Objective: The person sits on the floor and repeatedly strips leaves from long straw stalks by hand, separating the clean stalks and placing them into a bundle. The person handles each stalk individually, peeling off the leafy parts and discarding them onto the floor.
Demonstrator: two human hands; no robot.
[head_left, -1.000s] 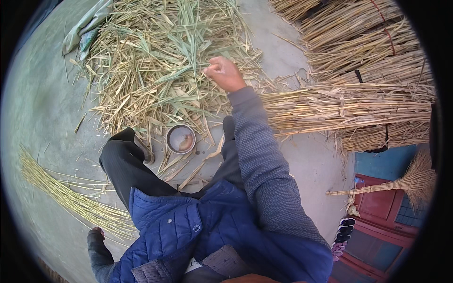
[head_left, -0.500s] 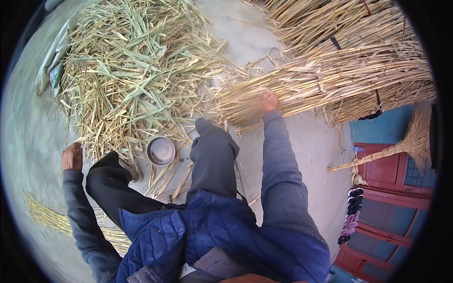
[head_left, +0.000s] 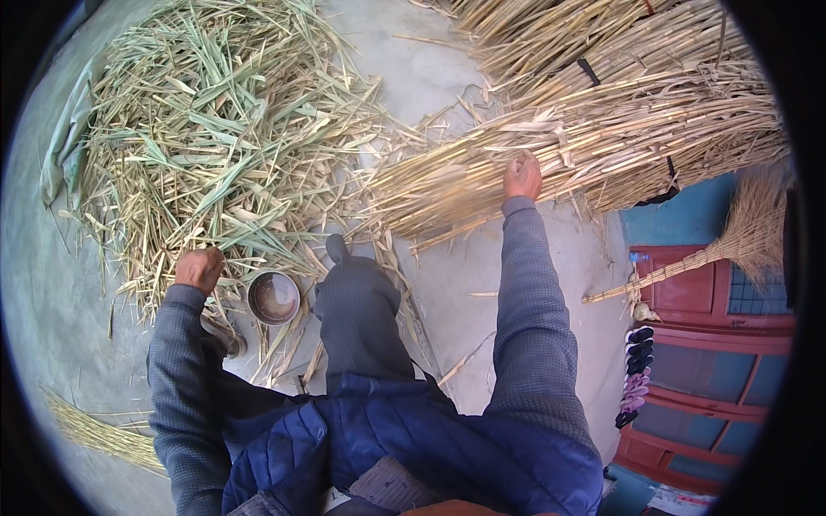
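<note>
My right hand (head_left: 522, 176) is closed at the near edge of a long bundle of dry reed stalks (head_left: 619, 138), gripping stalks there. Just left of it, part of the bundle is smeared by motion. My left hand (head_left: 200, 268) is curled closed at the near edge of a heap of cut leaves and stalk pieces (head_left: 215, 146), some green, some straw-coloured. What its fingers hold, if anything, is hidden. Beside that hand a round metal bowl (head_left: 274, 298) with a little brownish content stands on the floor.
More tied reed bundles (head_left: 551, 43) lie at the far right. A straw broom (head_left: 680, 271) is at the right, by red doors (head_left: 688, 292) and a row of shoes (head_left: 637, 374). Thin yellowish stalks (head_left: 103, 434) lie at lower left, and a pale sack (head_left: 67, 142) by the heap.
My left hand has moved right, closer to the bowl. My right hand has shifted a little right along the reed bundle. The whole view has shifted slightly.
</note>
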